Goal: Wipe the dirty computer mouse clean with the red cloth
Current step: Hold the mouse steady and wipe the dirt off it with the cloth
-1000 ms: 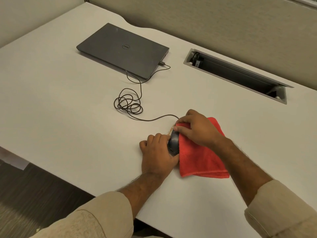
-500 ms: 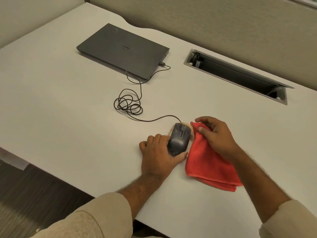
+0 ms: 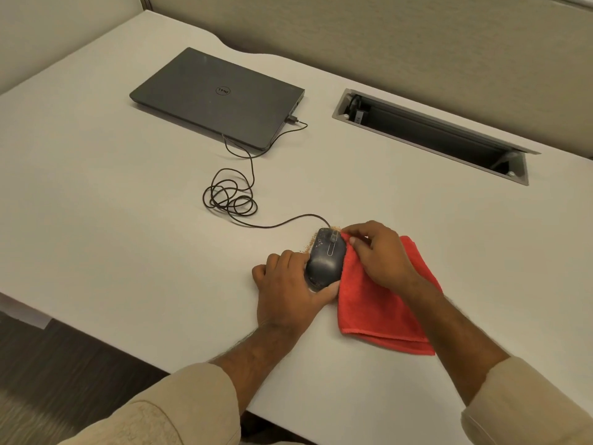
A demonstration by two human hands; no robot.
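A black wired computer mouse (image 3: 325, 260) lies on the white desk (image 3: 128, 220), with brown crumbs on its front left and on the desk around its nose. My left hand (image 3: 288, 290) grips the mouse from its left side and rear. My right hand (image 3: 377, 252) pinches the upper edge of the red cloth (image 3: 378, 306) and presses it against the mouse's right side. The rest of the cloth lies folded on the desk to the right of the mouse.
The mouse cable (image 3: 231, 197) runs in a loose coil to a closed dark laptop (image 3: 218, 94) at the back left. An open cable tray slot (image 3: 430, 133) is set into the desk at the back right. The desk's front edge lies close under my forearms.
One second ago the cloth covered most of the mouse. My right hand then pulled it off to the right, and now has brought it back against the mouse's right side.
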